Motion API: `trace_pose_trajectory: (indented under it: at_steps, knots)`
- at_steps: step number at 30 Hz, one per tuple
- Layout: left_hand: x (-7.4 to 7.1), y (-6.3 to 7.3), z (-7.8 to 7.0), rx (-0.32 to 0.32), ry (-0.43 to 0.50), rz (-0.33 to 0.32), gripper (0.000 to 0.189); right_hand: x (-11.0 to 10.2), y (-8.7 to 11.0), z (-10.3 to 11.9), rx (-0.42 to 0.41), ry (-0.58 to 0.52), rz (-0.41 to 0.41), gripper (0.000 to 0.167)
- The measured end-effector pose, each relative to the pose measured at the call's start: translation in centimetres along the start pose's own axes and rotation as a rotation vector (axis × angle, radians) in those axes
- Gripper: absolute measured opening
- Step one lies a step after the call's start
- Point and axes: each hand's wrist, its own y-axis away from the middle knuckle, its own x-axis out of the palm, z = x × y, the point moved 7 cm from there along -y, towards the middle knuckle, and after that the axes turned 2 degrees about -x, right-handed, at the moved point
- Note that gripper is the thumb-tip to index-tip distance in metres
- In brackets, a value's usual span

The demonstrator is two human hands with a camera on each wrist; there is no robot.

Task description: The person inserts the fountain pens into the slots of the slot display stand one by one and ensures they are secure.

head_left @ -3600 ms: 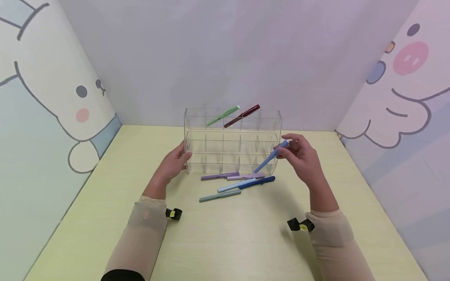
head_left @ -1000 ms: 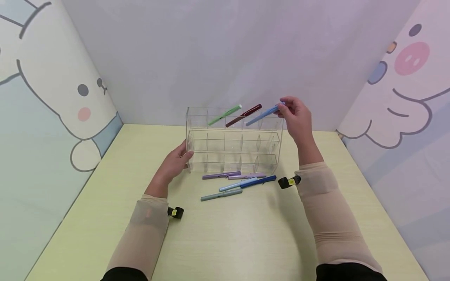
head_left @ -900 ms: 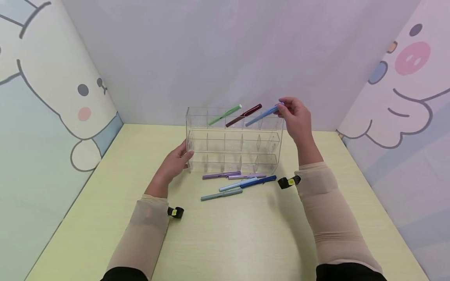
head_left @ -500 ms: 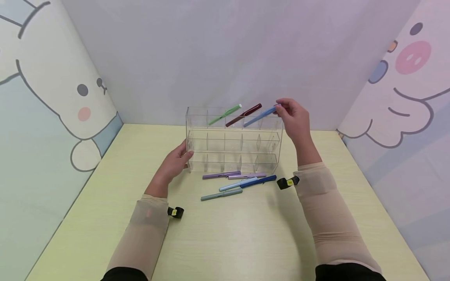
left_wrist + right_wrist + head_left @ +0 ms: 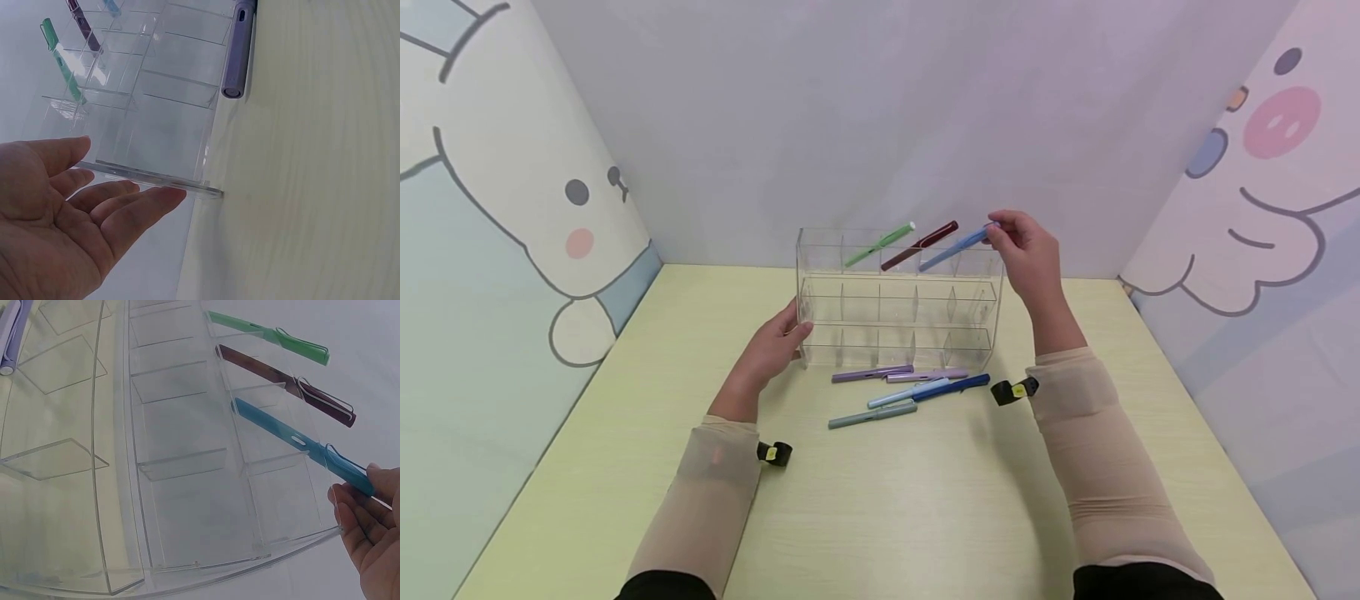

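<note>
A clear acrylic organizer [image 5: 895, 312] with three stepped tiers of compartments stands on the table. My left hand [image 5: 772, 343] grips its left side panel, thumb in front and fingers behind; the left wrist view shows the fingertips [image 5: 169, 195] against that panel. My right hand [image 5: 1028, 250] pinches the clip end of a blue pen [image 5: 957, 247], whose other end slants down into a top-tier compartment. Left of it, a dark red pen [image 5: 917, 247] and a green pen [image 5: 880, 245] lean in the top tier with their clip ends up, tilted the same way.
Several pens lie before the organizer: a purple pen [image 5: 871, 374], a lilac pen [image 5: 928, 377], a light blue pen [image 5: 906, 394], a dark blue pen [image 5: 951, 388] and a grey-green pen [image 5: 872, 416]. A pale wall [image 5: 880, 117] rises behind.
The right hand has brought the blue pen from the organizer's lower right up to the top tier, then shifted slightly left and down. The left hand keeps its hold.
</note>
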Motion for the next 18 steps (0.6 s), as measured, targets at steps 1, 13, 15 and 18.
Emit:
trace_pose_trajectory:
  at_steps: [1, 13, 15, 18]
  knots:
    - [0.0, 0.0, 0.0, -0.002, -0.002, 0.001, 0.059, 0.0, 0.0, 0.0, 0.0, 0.001, 0.001, 0.036]
    - [-0.1, -0.1, 0.2, -0.009, -0.004, 0.007, 0.058, -1.0, 0.2, 0.1, 0.012, -0.116, -0.022, 0.046]
    - [-0.1, -0.1, 0.3, -0.008, -0.005, 0.006, 0.058, -1.4, 0.3, 0.1, 0.013, -0.136, -0.034, 0.047]
    - [-0.1, -0.2, 0.3, -0.011, -0.008, 0.005, 0.058, -2.2, 0.4, 0.2, 0.007, -0.174, -0.054, 0.046]
